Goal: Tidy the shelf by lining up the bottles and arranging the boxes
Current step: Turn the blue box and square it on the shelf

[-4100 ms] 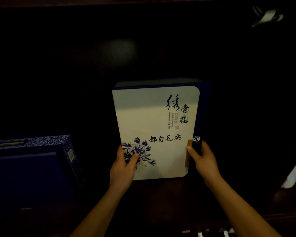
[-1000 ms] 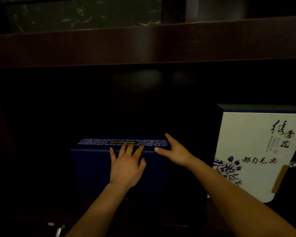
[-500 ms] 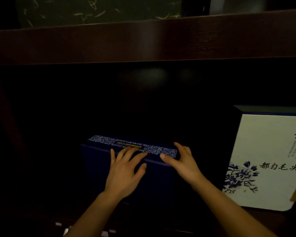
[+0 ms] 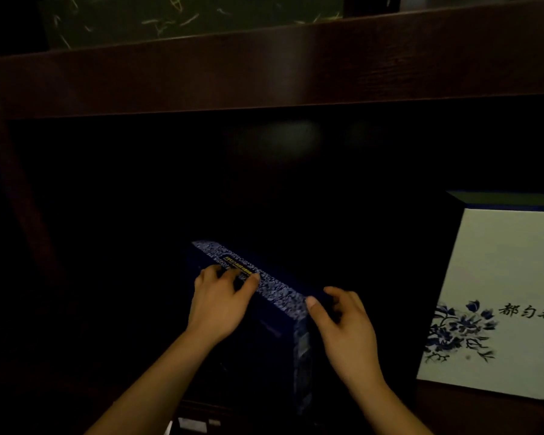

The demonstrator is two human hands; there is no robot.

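A dark blue box [image 4: 274,288] with a blue-and-white patterned top edge stands upright in the dim shelf bay, turned at an angle so its near corner points toward me. My left hand [image 4: 220,304] lies on its front face with the fingers hooked over the top edge. At the near right corner, my right hand [image 4: 343,328] holds the box with the thumb on the top edge and the fingers behind. A white box [image 4: 496,277] with blue flowers and black calligraphy stands upright at the right, apart from both hands.
A dark wooden shelf board [image 4: 264,70] runs across above the bay. On the level above sits a dark green flecked box [image 4: 186,17]. A wooden upright [image 4: 19,199] bounds the bay on the left. The back of the bay is too dark to read.
The dark blue box has swung from facing me to an angle, its right end nearer to me. Both hands turned with it. Earlier still, both hands held the white box.
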